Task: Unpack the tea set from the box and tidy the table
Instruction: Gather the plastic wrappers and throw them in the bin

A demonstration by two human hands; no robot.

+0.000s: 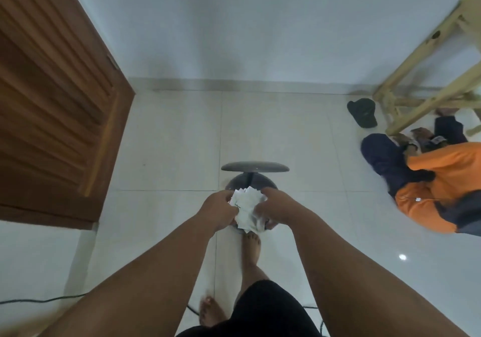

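Note:
I stand over a grey pedal bin (pixel 233 184) on the tiled floor, its lid (pixel 255 167) raised and tipped back. My left hand (pixel 221 210) and my right hand (pixel 276 210) together grip a bundle of white packing sheets (pixel 247 206) just above the bin's mouth, one hand on each side. The sheets hide most of the bin's opening. My right foot (pixel 251 245) rests at the bin's front, seemingly on its pedal. No tea set or box is in view.
A brown wooden door (pixel 52 102) stands at the left, a white wall behind the bin. At the right a person in orange (pixel 442 185) sits on the floor beside a pale wooden stool frame (pixel 429 58) and a dark cap (pixel 363 112). A cable (pixel 39 299) crosses the floor at lower left.

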